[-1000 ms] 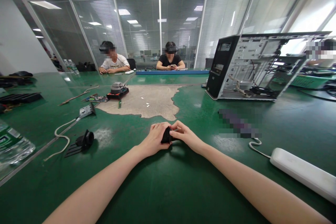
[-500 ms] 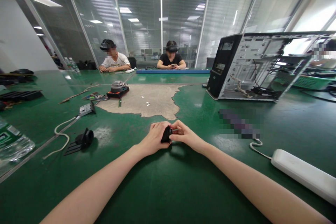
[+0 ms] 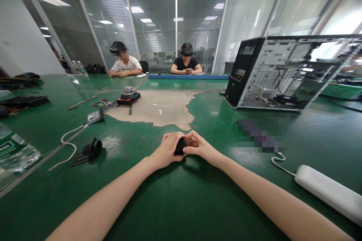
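Straight out at twelve o'clock from the wearer, low at the green tabletop [image 3: 181,207], here's the small black part [image 3: 179,147]! The left hand [image 3: 167,147] curls round it, gripping; the right hand [image 3: 199,148] is narrow, thumb and fingertips pinching its three o'clock edge. The bit showing runs roughly twelve to six, dark face towards the wearer; fingers cover the rest, so its true long axis can't be told. At two o'clock, the computer tower [image 3: 243,71] carries a tiny round emblem, unreadable; at nine, a bottle [image 3: 17,152] wears a green label, white lettering illegible.
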`<move>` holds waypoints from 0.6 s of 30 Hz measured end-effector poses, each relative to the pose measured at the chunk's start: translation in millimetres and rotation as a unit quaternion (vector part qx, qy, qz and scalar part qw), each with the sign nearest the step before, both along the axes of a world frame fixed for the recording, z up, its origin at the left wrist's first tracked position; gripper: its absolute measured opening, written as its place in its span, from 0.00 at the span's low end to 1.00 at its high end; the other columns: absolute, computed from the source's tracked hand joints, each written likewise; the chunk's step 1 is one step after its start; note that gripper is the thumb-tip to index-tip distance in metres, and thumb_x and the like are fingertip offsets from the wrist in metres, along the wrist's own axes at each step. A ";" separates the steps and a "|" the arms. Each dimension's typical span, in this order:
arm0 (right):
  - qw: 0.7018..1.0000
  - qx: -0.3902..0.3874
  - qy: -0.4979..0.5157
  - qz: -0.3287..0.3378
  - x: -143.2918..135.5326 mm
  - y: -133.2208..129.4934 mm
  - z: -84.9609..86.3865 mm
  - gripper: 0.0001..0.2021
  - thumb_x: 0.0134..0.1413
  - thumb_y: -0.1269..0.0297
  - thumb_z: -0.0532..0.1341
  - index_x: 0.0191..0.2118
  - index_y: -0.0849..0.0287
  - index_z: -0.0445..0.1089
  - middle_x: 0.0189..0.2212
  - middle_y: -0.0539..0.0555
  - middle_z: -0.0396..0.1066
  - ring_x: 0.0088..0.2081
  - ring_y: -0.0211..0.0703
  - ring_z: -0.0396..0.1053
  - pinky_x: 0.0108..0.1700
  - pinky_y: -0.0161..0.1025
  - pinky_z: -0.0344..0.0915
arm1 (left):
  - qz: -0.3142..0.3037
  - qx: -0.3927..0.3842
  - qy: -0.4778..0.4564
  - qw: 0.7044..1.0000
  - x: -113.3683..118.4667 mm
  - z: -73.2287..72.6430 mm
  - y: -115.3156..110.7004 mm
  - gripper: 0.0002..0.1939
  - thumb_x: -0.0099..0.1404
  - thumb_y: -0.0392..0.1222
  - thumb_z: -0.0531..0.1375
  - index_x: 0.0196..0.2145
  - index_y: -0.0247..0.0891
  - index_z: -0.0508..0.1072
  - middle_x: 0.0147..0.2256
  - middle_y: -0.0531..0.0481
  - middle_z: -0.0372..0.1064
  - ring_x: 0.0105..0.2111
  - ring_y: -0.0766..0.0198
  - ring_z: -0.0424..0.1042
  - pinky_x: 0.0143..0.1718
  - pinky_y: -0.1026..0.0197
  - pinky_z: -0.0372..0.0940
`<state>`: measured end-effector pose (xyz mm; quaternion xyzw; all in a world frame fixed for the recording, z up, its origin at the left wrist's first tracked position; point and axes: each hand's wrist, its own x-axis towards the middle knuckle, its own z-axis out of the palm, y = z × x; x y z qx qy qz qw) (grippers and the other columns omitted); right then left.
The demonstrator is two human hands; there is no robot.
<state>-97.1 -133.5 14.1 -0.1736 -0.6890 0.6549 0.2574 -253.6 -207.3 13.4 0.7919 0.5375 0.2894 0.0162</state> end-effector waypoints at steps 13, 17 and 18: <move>0.998 0.032 -0.033 -0.043 -4.4 3.6 -5.3 0.13 0.41 0.59 0.61 0.33 0.59 0.61 0.32 0.50 0.64 0.35 0.37 0.64 0.40 0.39 0.60 | -0.001 0.007 0.004 1.000 -0.6 -0.9 -1.1 0.28 0.50 0.39 0.58 0.47 0.41 0.51 0.43 0.48 0.59 0.44 0.58 0.58 0.46 0.54 0.49; 1.000 0.009 -0.005 0.006 0.3 2.2 -0.6 0.15 0.37 0.63 0.64 0.31 0.57 0.57 0.31 0.47 0.63 0.33 0.36 0.64 0.37 0.37 0.60 | -0.002 0.007 0.007 1.000 -0.4 -1.6 -0.4 0.28 0.50 0.39 0.58 0.47 0.41 0.51 0.44 0.48 0.59 0.45 0.58 0.58 0.47 0.54 0.48; 1.000 0.007 0.000 0.014 1.3 1.5 0.6 0.16 0.36 0.63 0.64 0.31 0.57 0.57 0.31 0.47 0.64 0.34 0.35 0.63 0.37 0.37 0.60 | -0.002 0.007 0.006 1.000 -0.2 -1.6 -0.2 0.28 0.50 0.38 0.58 0.47 0.41 0.51 0.44 0.48 0.59 0.45 0.58 0.58 0.47 0.54 0.48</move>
